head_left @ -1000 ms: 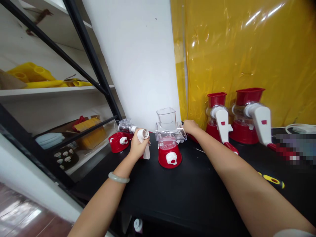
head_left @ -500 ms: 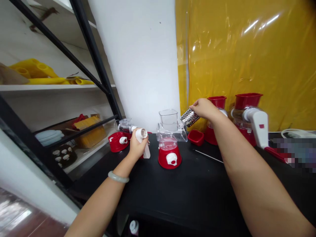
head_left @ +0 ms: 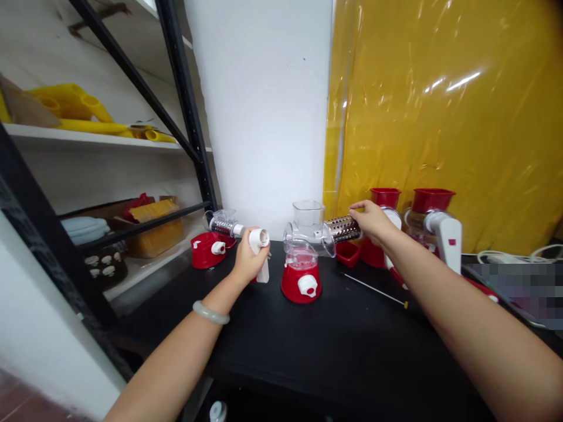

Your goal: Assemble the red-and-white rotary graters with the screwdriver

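In the middle of the black table stands a rotary grater (head_left: 301,280) with a red base, a white knob and a clear hopper (head_left: 309,214) on top. My right hand (head_left: 373,221) is closed on the outer end of a metal grating drum (head_left: 343,229), whose other end is at the right opening of the clear housing (head_left: 308,239). I cannot tell how far in the drum sits. Left of the grater, my left hand (head_left: 248,258) grips a white crank handle (head_left: 259,239) by its upper part, hub facing me.
Another red-based grater (head_left: 208,251) stands at the left, and a white-cranked one (head_left: 448,234) at the right. Behind the middle grater is a small red cup (head_left: 348,254). A thin rod (head_left: 373,290) lies on the table (head_left: 352,351). A black-framed shelf (head_left: 185,88) borders the left.
My right hand has lowered the drum from a tilted position beside the housing to nearly level at its right opening. My left hand still holds the crank handle. The view has shifted slightly.
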Available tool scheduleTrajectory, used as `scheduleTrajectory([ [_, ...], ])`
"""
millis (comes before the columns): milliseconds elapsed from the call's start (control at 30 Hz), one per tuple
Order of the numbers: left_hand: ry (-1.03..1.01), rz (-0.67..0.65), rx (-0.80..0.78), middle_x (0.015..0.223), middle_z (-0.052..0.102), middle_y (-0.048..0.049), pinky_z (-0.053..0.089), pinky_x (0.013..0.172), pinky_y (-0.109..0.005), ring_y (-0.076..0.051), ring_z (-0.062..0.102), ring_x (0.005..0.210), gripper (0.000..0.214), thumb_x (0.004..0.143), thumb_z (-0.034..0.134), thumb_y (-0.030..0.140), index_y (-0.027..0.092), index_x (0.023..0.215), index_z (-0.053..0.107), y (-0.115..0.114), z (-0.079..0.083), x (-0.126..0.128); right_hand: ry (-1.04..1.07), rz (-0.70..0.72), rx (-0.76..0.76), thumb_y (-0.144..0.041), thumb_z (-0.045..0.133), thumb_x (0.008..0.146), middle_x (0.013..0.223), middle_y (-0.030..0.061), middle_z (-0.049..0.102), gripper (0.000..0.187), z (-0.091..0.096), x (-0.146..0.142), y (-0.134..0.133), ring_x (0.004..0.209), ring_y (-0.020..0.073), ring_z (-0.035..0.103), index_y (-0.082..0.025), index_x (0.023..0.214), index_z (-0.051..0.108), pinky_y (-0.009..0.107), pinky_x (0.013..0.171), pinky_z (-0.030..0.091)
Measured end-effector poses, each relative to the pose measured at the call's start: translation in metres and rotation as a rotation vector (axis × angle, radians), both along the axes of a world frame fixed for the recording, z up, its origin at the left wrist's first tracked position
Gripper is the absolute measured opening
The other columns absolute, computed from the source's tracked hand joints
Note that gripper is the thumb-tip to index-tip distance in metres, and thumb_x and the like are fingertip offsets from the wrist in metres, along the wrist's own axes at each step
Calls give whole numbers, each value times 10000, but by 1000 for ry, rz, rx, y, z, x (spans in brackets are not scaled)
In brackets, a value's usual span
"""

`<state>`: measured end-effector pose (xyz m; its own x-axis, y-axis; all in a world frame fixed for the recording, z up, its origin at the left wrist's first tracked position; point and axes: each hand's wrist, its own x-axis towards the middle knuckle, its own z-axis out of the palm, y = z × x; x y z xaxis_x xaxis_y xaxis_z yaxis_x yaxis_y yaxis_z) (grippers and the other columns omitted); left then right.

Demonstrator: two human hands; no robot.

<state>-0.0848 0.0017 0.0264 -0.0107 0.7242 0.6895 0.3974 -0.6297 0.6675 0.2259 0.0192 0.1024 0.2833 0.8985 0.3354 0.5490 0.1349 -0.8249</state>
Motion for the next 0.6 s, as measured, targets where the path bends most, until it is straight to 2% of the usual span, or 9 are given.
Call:
scheduleTrajectory([
  [167, 16, -27, 8, 682, 589, 40, 501, 646, -299, -165, 622, 593, 338, 742, 616, 264, 207, 1026, 444, -11, 5, 6, 307, 102, -172, -365, 541, 942, 1057, 64, 607, 340, -12, -10, -18, 850, 136, 615, -140, 1198, 548, 308, 717, 553],
  [300, 49, -22, 12, 701, 600, 36, 494, 657, -294, -166, 624, 613, 322, 742, 610, 257, 212, 1017, 449, -18, 8, 8, 493, 228, -228, -332, 546, 942, 962, 38, 607, 289, -15, -23, -29, 759, 109, 602, -131, 1149, 553, 269, 657, 543],
  [433, 68, -6, 29, 728, 609, 21, 484, 657, -292, -171, 620, 636, 318, 742, 604, 247, 209, 1023, 459, -19, 8, 7, 639, 357, -188, -205, 592, 870, 783, -21, 588, 198, -24, -33, -36, 643, 113, 588, -198, 1046, 500, 295, 596, 551],
  [500, 74, -2, 34, 753, 612, 12, 484, 665, -293, -174, 618, 653, 318, 739, 606, 246, 206, 1020, 463, -18, 7, 7, 691, 400, -143, -211, 634, 820, 787, -25, 598, 236, -31, -34, -39, 656, 128, 596, -238, 995, 479, 314, 593, 561],
  [600, 83, -1, 28, 796, 619, 0, 489, 698, -299, -181, 624, 702, 318, 737, 609, 238, 206, 1022, 470, -17, 6, 7, 742, 442, -96, -292, 684, 785, 853, -11, 612, 220, -45, -32, -41, 726, 128, 601, -238, 898, 503, 310, 641, 570],
])
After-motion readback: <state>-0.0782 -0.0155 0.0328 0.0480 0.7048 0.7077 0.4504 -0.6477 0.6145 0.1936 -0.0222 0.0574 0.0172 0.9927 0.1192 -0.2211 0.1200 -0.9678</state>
